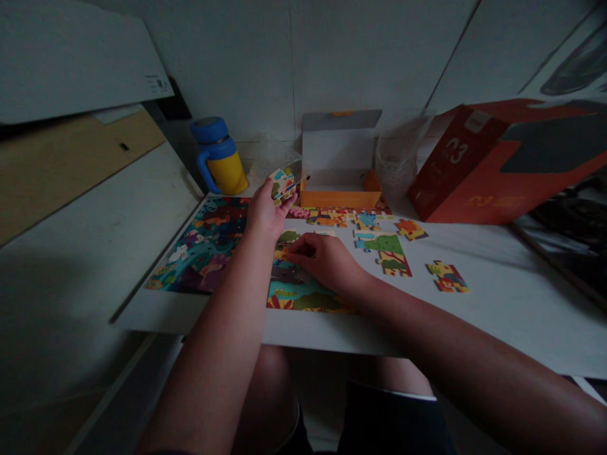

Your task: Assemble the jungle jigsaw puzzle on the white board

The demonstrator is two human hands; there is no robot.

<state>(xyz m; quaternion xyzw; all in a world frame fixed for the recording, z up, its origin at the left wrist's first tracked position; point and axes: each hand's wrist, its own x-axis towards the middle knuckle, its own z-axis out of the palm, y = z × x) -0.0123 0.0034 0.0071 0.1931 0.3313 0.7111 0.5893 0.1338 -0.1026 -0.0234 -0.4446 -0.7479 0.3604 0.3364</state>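
Note:
My left hand (270,208) is raised above the back of the table, fingers wrapped round a small stack of puzzle pieces (283,184). Lower and to the right, my right hand (325,258) has its thumb and fingertips pinched together over a partly assembled jigsaw puzzle (294,300) of green and teal scenery. Whether a piece is between those fingertips is hidden. A joined section in dark blue and purple (190,249) lies to the left, partly behind my left forearm. Right of my right hand, a joined green cluster of pieces (391,249) lies flat.
Loose puzzle pieces (448,276) lie on the white table (502,303) to the right. An open orange box (341,198) stands at the back, beside clear plastic wrap (396,170). A blue and yellow bottle (225,161) and a large red box (474,170) flank it.

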